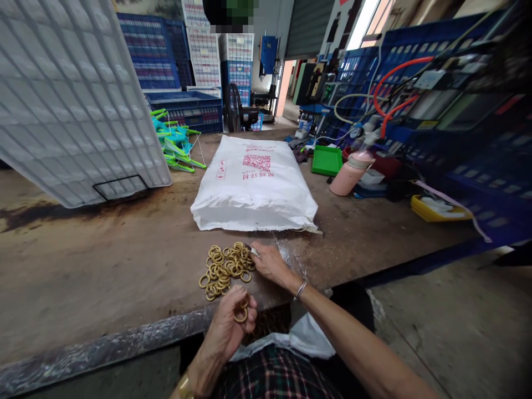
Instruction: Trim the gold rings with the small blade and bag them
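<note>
A loose pile of gold-coloured rings [220,270] lies on the brown table [103,277] near its front edge. My left hand [233,321], just in front of the pile, has its fingers curled around a few similar rings [240,315]. At the right side of the pile, my right hand [270,263] reaches in with its fingertips against the rings. A small whitish and dark item shows at those fingertips; what they grip is too small to tell. Behind the pile lies a white woven sack [255,183] with red print.
A white plastic crate [75,100] stands at the left, beside green and turquoise plastic pieces [177,144]. Towards the right are a green tray [327,160], a pink bottle [348,176], a yellow tray [438,209] and a machine with orange hoses [384,113].
</note>
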Tool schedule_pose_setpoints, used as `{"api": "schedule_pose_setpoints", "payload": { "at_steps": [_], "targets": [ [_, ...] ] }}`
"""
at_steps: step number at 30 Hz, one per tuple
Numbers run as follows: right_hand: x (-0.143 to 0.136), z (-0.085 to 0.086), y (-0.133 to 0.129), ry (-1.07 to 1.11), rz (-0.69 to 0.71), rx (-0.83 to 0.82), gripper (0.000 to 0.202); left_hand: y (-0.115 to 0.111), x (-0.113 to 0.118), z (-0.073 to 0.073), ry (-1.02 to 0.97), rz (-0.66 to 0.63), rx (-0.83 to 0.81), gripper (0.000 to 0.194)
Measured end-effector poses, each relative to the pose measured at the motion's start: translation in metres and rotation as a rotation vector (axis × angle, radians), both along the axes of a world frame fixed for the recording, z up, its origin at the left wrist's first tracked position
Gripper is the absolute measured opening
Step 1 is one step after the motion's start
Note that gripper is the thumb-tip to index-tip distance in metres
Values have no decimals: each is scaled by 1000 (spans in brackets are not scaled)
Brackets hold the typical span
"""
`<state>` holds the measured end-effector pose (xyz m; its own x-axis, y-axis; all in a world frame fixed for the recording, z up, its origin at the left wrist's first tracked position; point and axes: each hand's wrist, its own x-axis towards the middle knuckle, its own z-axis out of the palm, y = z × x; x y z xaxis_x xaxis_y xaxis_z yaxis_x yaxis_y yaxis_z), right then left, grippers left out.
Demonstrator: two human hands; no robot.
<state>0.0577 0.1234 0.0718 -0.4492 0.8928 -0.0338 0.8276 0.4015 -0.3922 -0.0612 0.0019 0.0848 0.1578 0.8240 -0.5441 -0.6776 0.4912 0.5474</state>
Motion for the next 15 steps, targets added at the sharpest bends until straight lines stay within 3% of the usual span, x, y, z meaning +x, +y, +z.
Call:
{"api": "schedule_pose_setpoints", "payload": {
  "at_steps": [4, 8, 15],
  "targets": [
    [8, -4, -5, 164, -44, -5, 18, 2, -2, -1, -57, -6, -29, 26],
    [18, -1, -11, 443, -125, -121, 24, 7, -4, -3, -105, -1, -25, 26],
    [27, 15, -29, 739, -168, -341, 24, 19, 3, 0, 201, 64, 135, 34]
  ]
}}
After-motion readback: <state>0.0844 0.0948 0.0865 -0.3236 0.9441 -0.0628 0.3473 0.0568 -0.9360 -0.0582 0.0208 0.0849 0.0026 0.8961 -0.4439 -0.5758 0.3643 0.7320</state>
